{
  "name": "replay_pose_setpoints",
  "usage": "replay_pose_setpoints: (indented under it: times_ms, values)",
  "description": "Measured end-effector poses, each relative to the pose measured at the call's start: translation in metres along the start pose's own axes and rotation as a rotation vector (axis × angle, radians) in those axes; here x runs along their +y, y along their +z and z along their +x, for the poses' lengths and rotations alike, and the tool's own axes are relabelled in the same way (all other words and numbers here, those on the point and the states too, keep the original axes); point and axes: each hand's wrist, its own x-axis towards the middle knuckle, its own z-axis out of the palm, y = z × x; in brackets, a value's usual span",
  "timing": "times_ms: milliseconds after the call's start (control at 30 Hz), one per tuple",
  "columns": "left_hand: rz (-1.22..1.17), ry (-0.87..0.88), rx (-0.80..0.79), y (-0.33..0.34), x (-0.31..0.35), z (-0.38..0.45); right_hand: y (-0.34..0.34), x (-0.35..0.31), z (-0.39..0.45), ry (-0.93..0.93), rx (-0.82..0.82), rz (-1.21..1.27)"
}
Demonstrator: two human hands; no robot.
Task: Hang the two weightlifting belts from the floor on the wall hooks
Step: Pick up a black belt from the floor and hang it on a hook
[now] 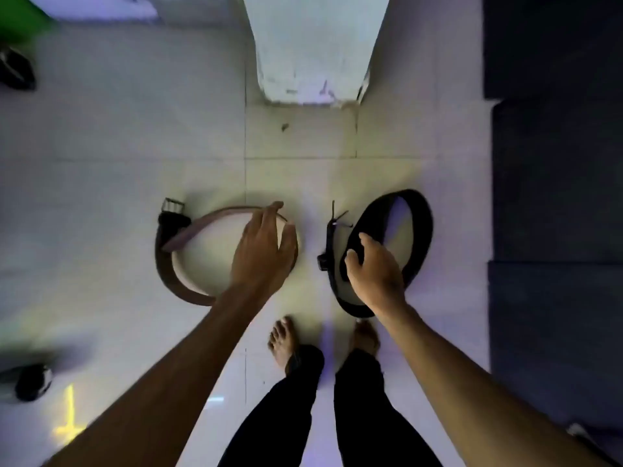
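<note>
Two coiled belts lie on the white tiled floor in front of my bare feet. The brown leather belt (168,264) with a metal buckle is on the left. My left hand (261,251) hovers over its right rim, fingers spread, touching or nearly touching it. The black belt (418,230) stands on edge to the right, its strap and buckle trailing on its left side. Over the black belt's near left rim, my right hand (374,271) has its fingers curled; whether it grips is unclear. No wall hooks are in view.
A white pillar base (310,62) rises straight ahead. Dark floor mats (556,197) cover the right side. Dark objects sit at the far left (17,72) and lower left (33,382). My feet (283,342) stand just behind the belts.
</note>
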Motion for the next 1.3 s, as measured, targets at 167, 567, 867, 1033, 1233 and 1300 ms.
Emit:
replay_pose_setpoints:
  times_ms: [167, 567, 867, 1033, 1233, 1300]
  values:
    - [0.021, -0.037, -0.107, 0.106, -0.085, 0.057, 0.118, 0.048, 0.1, 0.136, -0.075, 0.06]
    - [-0.209, -0.198, -0.155, 0.129, -0.101, 0.044, 0.13, 0.054, 0.116, 0.128, -0.068, 0.168]
    - [-0.907, -0.542, -0.398, -0.037, 0.045, -0.029, -0.078, -0.026, -0.06, -0.246, -0.211, 0.308]
    - [-1.001, -0.247, -0.284, -0.15, 0.158, -0.105, -0.216, -0.083, -0.153, -0.383, -0.211, 0.374]
    - [-0.845, 0.219, -0.128, -0.273, 0.264, -0.2, -0.346, -0.147, -0.267, -0.541, -0.12, 0.518]
    - [-0.829, 0.314, -0.101, -0.302, 0.286, -0.226, -0.373, -0.168, -0.299, -0.588, -0.101, 0.562]
